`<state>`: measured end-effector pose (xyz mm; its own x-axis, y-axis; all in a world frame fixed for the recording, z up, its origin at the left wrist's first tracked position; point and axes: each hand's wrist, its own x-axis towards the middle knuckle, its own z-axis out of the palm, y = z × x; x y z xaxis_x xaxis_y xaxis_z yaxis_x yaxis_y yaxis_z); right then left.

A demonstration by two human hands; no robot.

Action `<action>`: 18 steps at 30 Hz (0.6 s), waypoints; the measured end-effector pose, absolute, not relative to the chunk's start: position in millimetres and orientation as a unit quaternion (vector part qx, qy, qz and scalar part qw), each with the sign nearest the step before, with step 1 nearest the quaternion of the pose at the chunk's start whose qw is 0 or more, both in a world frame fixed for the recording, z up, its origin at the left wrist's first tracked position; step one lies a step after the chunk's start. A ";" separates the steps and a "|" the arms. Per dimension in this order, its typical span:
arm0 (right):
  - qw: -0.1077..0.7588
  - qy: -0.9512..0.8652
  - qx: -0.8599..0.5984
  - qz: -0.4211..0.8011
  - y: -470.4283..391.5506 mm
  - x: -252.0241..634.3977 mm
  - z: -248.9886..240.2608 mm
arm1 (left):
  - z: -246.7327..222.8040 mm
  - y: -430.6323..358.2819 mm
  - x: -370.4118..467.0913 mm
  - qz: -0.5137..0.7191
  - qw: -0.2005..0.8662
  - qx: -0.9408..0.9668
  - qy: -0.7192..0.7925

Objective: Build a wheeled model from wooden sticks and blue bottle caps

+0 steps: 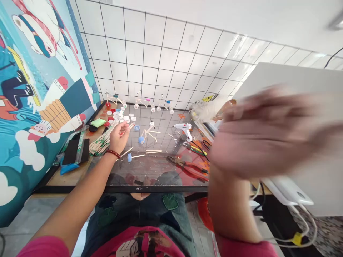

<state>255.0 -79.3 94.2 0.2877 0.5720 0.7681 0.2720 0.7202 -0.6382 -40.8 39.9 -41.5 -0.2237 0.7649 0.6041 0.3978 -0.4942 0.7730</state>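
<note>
My left hand [119,137], with a beaded bracelet at the wrist, reaches over the table beside a pile of wooden sticks [103,141]. Its fingers are closed around something small that I cannot make out. White and red bottle caps [126,118] lie just beyond its fingertips. Large and blurred, my right hand [268,135] is raised close to the camera, its palm bare and fingers apart. A stick frame [148,134] with caps stands mid-table. Near the front, a blue piece [129,157] has a stick attached. Three small stick-and-cap models, one with a pink cap [148,100], stand along the back.
A white glue gun [184,129] lies right of centre, with red-handled pliers [187,167] in front of it. A plastic bag [205,109] is at the back right. Black pieces [76,151] and a green block [98,122] sit on the left. White tiles line the wall behind.
</note>
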 end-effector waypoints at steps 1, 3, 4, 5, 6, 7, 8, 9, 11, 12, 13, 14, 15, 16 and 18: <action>0.733 -0.569 -0.358 0.107 -68.0 246.7 92.2 | -42.4 40.0 -40.9 0.615 0.155 0.606 0.479; 0.735 -0.545 -0.381 0.130 -41.1 231.1 74.1 | -43.3 40.1 -41.3 0.611 0.163 0.606 0.482; 0.717 -0.550 -0.403 0.145 -27.4 225.5 59.8 | -43.3 39.9 -41.5 0.611 0.164 0.603 0.485; 0.682 -0.569 -0.432 0.159 -14.9 222.0 43.8 | -43.1 39.5 -41.5 0.610 0.166 0.602 0.488; 0.652 -0.587 -0.453 0.160 -4.5 220.8 27.6 | -42.9 39.1 -41.4 0.610 0.169 0.599 0.490; 0.626 -0.606 -0.468 0.146 3.3 221.5 12.5 | -42.7 38.6 -40.9 0.611 0.172 0.599 0.489; 0.604 -0.626 -0.478 0.121 8.1 223.6 -0.4 | -42.5 38.1 -40.1 0.610 0.176 0.601 0.486; 0.592 -0.636 -0.482 0.111 10.2 226.8 -10.7 | -42.4 37.4 -39.0 0.608 0.179 0.605 0.482; 0.572 -0.657 -0.482 0.097 8.5 234.3 -23.0 | -42.3 35.7 -35.8 0.600 0.186 0.617 0.474; 0.559 -0.670 -0.481 0.090 6.1 238.0 -25.7 | -42.2 34.7 -33.9 0.596 0.188 0.623 0.471; 0.539 -0.687 -0.482 0.078 3.8 241.5 -26.9 | -41.9 33.6 -32.1 0.591 0.189 0.630 0.467; 0.516 -0.704 -0.483 0.062 2.0 244.6 -27.4 | -41.6 32.5 -30.4 0.586 0.189 0.637 0.464; 0.495 -0.719 -0.486 0.043 0.8 247.3 -27.5 | -41.2 31.3 -28.9 0.580 0.186 0.644 0.462; 0.475 -0.730 -0.491 0.022 0.4 249.4 -27.6 | -40.6 30.3 -27.8 0.575 0.181 0.652 0.461; 0.447 -0.741 -0.501 -0.014 0.9 251.8 -28.4 | -38.3 28.1 -27.0 0.563 0.167 0.664 0.463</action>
<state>251.8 0.9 -28.4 -0.0994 0.7296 0.6767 0.7547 0.4984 -0.4266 -27.0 28.1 -38.3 -0.0632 0.8027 0.5930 0.4266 -0.5155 0.7432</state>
